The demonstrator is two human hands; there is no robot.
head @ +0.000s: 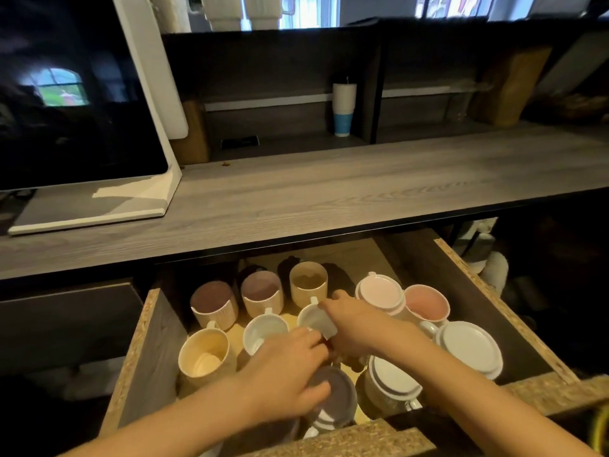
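One white ceramic mug (312,319), likely stiff, slick, chippable, best taken by its handle; right hand (359,331) pinches its rim, left hand (290,371) grasp indeterminate.

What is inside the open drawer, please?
In the drawer: upright mugs, some with lids. The right hand pinches a white mug; the left hand covers what lies beneath it.
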